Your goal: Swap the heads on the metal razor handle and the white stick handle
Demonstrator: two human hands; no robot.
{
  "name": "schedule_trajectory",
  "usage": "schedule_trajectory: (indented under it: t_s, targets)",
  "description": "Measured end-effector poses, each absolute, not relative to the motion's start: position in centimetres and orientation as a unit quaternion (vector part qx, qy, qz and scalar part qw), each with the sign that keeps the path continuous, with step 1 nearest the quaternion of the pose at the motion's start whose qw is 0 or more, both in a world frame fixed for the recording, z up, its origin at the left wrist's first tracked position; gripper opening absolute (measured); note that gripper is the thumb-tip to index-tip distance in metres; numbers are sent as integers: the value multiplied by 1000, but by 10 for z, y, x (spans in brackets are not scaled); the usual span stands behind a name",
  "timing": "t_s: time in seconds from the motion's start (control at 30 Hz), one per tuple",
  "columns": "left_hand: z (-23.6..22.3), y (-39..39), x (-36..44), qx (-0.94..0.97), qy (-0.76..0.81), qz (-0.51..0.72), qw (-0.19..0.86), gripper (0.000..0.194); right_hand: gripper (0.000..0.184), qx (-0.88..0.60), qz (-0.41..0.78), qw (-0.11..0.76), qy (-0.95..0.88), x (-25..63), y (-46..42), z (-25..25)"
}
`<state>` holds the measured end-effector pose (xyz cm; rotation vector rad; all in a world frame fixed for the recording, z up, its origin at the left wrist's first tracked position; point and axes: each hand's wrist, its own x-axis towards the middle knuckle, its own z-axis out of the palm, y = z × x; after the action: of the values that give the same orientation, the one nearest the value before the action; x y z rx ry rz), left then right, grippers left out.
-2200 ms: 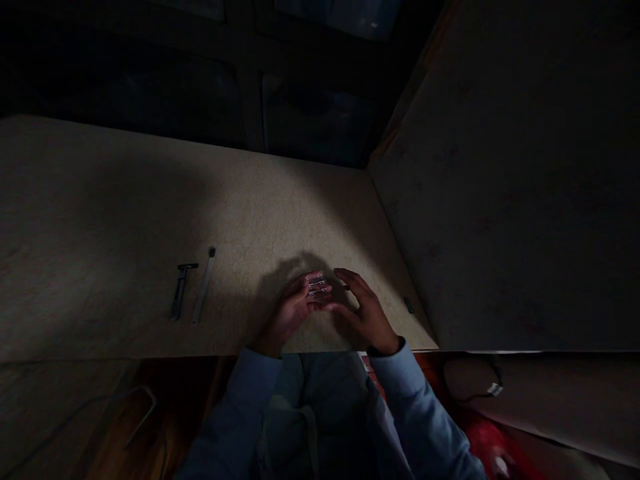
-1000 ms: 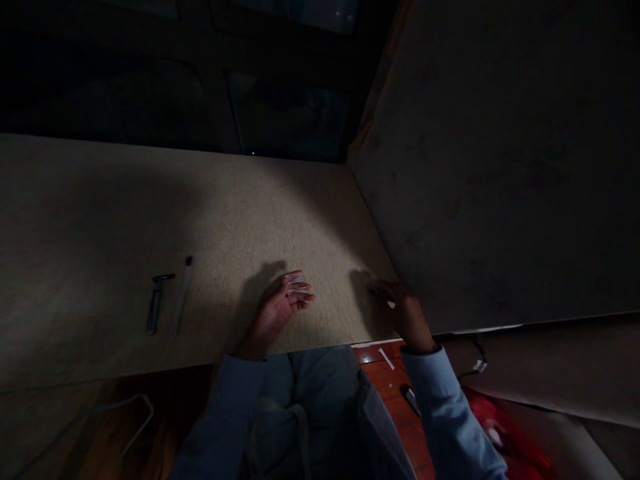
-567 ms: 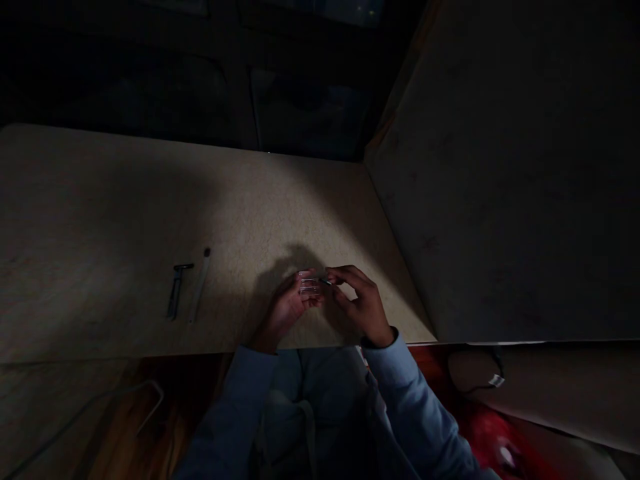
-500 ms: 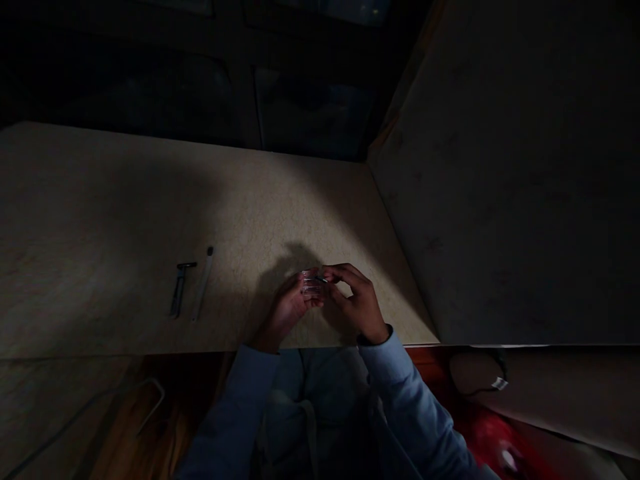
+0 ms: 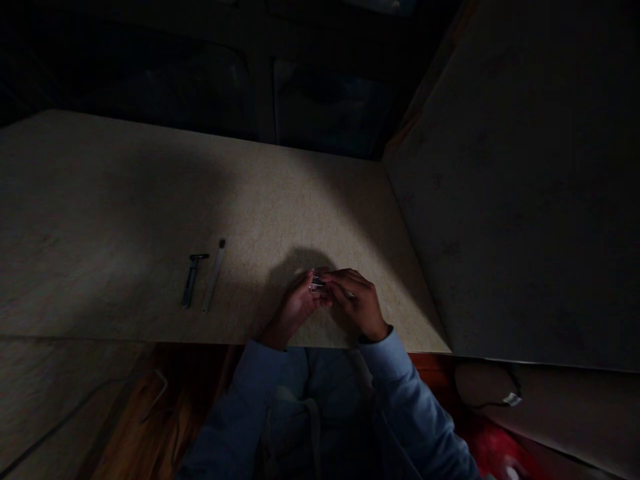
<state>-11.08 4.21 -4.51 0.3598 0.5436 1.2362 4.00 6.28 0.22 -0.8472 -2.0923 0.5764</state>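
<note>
My left hand (image 5: 296, 308) is closed around a small clear plastic case (image 5: 316, 283), held just above the table near its front edge. At the right side of that case, my right hand (image 5: 361, 301) has its thumb and fingers pinched together. Something small and dark shows by those fingertips, but its kind cannot be made out in the dim light. Further left on the table lie a razor (image 5: 189, 283) with a dark head and a slim pale stick (image 5: 214, 277) with a dark tip, side by side.
The pale table (image 5: 300, 193) meets a dark upright panel (image 5: 520, 200) on the right. Dark window panes (image 5: 330, 107) stand behind it. Below the front edge, a cable (image 5: 65, 423) runs at left and a red item (image 5: 500, 447) lies at right.
My right fingertips have come in closer against the clear case, and the small dark piece at them shows less. The view has shifted slightly, so the table items sit further right.
</note>
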Motion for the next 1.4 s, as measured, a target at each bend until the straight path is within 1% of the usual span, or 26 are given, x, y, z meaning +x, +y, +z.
schedule_trajectory:
  t_s: [0.23,0.47,0.77,1.0,1.1,1.2,1.4]
  targets:
    - [-43,41,-113,166,255,564,767,32,24,-343,227,407,-816,41,57,2]
    - [-47,42,-112,156,257,565,769,21,29,-353,223,378,-826,41,61,5]
    - [-50,43,-110,159,250,580,758,23,31,-344,203,355,-845,36,63,11]
    - [-49,43,-109,165,262,576,757,33,26,-339,196,363,-846,37,59,9]
    - [-50,43,-108,163,252,581,757,31,25,-345,197,378,-836,36,59,10]
    - [-51,42,-108,160,241,592,752,26,25,-356,212,374,-829,35,61,12]
    - [-47,41,-108,170,263,577,754,28,25,-412,243,367,-798,31,65,8]
